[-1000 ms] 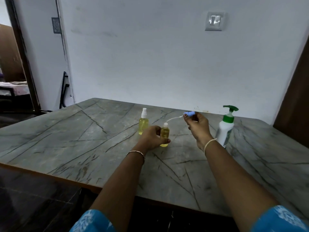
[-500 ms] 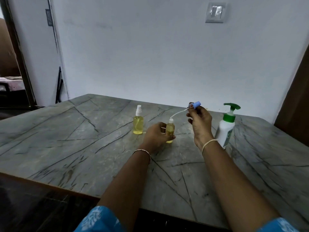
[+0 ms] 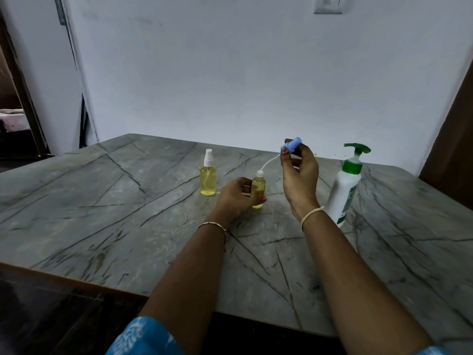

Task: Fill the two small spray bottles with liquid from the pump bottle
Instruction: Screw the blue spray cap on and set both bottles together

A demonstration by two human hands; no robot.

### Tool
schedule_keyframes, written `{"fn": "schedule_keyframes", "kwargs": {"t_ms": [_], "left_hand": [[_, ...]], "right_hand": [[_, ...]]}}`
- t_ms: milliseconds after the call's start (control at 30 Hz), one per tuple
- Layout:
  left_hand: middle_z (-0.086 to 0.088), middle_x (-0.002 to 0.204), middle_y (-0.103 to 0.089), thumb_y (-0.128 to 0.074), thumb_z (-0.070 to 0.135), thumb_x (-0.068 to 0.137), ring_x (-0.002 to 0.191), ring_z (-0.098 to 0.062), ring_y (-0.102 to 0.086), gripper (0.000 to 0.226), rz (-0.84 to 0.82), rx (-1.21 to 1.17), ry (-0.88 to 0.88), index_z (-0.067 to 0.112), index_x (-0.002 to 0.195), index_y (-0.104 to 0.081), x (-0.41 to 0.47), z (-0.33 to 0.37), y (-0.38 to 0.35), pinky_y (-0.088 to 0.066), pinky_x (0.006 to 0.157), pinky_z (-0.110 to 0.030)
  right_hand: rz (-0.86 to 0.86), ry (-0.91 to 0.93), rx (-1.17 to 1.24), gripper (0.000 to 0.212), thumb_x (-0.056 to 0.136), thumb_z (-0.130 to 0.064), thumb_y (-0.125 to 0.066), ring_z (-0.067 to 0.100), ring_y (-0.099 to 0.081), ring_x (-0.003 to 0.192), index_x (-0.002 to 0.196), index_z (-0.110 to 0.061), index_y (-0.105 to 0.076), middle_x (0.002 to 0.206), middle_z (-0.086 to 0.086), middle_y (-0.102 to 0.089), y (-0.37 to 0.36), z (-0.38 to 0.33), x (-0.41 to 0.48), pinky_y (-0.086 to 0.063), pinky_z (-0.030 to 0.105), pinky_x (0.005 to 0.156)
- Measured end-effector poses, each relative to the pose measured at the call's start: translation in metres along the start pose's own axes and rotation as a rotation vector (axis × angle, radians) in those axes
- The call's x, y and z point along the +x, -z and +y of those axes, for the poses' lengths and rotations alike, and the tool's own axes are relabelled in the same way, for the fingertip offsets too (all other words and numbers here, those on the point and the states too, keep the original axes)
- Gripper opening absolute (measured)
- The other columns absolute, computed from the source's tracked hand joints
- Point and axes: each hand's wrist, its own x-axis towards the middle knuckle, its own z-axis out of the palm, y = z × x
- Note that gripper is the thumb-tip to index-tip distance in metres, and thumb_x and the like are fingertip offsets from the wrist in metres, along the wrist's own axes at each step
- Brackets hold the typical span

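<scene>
A small open spray bottle (image 3: 258, 187) with yellow liquid stands on the grey marble table (image 3: 102, 213); my left hand (image 3: 236, 198) grips its body. My right hand (image 3: 298, 175) pinches the blue spray cap (image 3: 291, 144) above and to the right of the bottle's neck. The cap's white dip tube (image 3: 267, 162) curves down toward the open neck. A second small spray bottle (image 3: 208, 179), capped in white and full of yellow liquid, stands to the left. The white pump bottle (image 3: 344, 190) with a green pump stands upright to the right of my right wrist.
A white wall runs right behind the table's far edge, with a switch plate (image 3: 328, 5) high up. A dark doorway (image 3: 15, 98) opens at the left, and a brown panel (image 3: 453, 139) stands at the right. The table's near edge lies below my forearms.
My right hand has lifted the blue cap higher, drawing the dip tube up from the bottle's neck. The left hand stays on the bottle. The camera view has tilted down a little.
</scene>
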Motion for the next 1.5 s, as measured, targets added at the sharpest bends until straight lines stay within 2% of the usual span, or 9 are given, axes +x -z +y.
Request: {"fn": "schedule_keyframes", "kwargs": {"t_ms": [333,533,667,833,967,1067,1200,1367,1500], "left_hand": [[0.001,0.101,-0.070,-0.087,0.032,0.063,0.091,-0.012,-0.066,0.057,-0.013,-0.001,-0.005,0.014,0.110,-0.062,0.002,0.000,0.001,-0.055,0.089,-0.037],[0.008,0.088,-0.066,-0.083,0.034,0.068,0.083,-0.009,-0.065,0.044,-0.005,-0.012,-0.017,0.019,0.104,-0.063,-0.002,0.006,0.000,-0.055,0.086,-0.034],[0.006,0.091,-0.069,-0.083,0.035,0.069,0.088,-0.012,-0.067,0.041,-0.018,-0.028,-0.023,0.022,0.102,-0.063,0.000,0.003,0.000,-0.055,0.087,-0.041],[0.007,0.093,-0.068,-0.082,0.035,0.070,0.088,-0.009,-0.065,0.041,-0.016,-0.001,-0.029,0.021,0.104,-0.064,-0.003,0.005,0.001,-0.054,0.089,-0.036],[0.003,0.099,-0.070,-0.082,0.034,0.071,0.092,-0.011,-0.065,0.046,-0.016,-0.003,-0.037,0.017,0.110,-0.066,-0.006,0.008,0.001,-0.053,0.090,-0.036],[0.005,0.095,-0.067,-0.081,0.032,0.072,0.090,-0.009,-0.063,0.048,-0.012,0.003,-0.039,0.016,0.113,-0.065,-0.007,0.009,0.002,-0.052,0.090,-0.033],[0.003,0.103,-0.070,-0.082,0.038,0.069,0.095,-0.012,-0.065,0.052,-0.018,-0.006,-0.035,0.019,0.114,-0.065,-0.007,0.007,0.002,-0.053,0.092,-0.037],[0.005,0.103,-0.068,-0.079,0.040,0.073,0.094,-0.009,-0.062,0.053,-0.010,0.049,-0.059,0.021,0.119,-0.063,-0.011,0.009,0.003,-0.050,0.090,-0.029],[0.002,0.107,-0.068,-0.078,0.040,0.075,0.094,-0.008,-0.060,0.052,-0.003,0.085,-0.077,0.020,0.121,-0.062,-0.012,0.009,0.003,-0.049,0.087,-0.027]], "right_hand": [[-0.319,-0.092,-0.229,0.026,0.096,-0.023,-0.055,0.001,-0.053,0.083,0.119,-0.013,-0.061,0.102,-0.002,-0.063,-0.005,0.015,-0.006,-0.039,0.002,0.063],[-0.448,-0.168,-0.259,0.030,0.096,-0.022,-0.055,0.016,-0.058,0.104,0.125,-0.014,-0.061,0.115,0.001,-0.065,-0.004,0.018,-0.009,-0.042,0.024,0.085],[-0.486,-0.203,-0.204,0.034,0.096,-0.017,-0.055,0.011,-0.055,0.110,0.129,-0.011,-0.059,0.120,0.000,-0.063,-0.001,0.015,-0.007,-0.039,0.016,0.089],[-0.422,-0.243,-0.136,0.030,0.090,-0.018,-0.065,0.010,-0.059,0.104,0.119,-0.012,-0.066,0.111,0.002,-0.068,0.003,0.018,-0.008,-0.041,0.006,0.072],[-0.309,-0.220,-0.167,0.033,0.080,-0.022,-0.076,0.014,-0.059,0.098,0.110,-0.011,-0.069,0.099,-0.001,-0.068,0.000,0.019,-0.009,-0.044,0.020,0.079],[-0.272,-0.182,-0.243,0.030,0.074,-0.030,-0.081,0.013,-0.059,0.090,0.097,-0.015,-0.069,0.089,-0.005,-0.066,-0.002,0.021,-0.010,-0.045,0.022,0.073],[-0.234,-0.292,-0.235,0.035,0.080,-0.050,-0.070,0.012,-0.060,0.087,0.091,-0.017,-0.066,0.089,-0.005,-0.067,0.000,0.019,-0.013,-0.046,0.027,0.073],[-0.232,-0.432,0.042,0.032,0.099,-0.027,-0.043,0.013,-0.059,0.105,0.112,-0.010,-0.068,0.111,0.002,-0.068,0.001,0.010,-0.011,-0.037,0.016,0.069],[-0.133,-0.373,0.052,0.028,0.097,-0.017,-0.046,0.010,-0.066,0.090,0.103,-0.003,-0.069,0.099,0.005,-0.071,-0.002,0.010,-0.012,-0.044,0.014,0.068]]}}
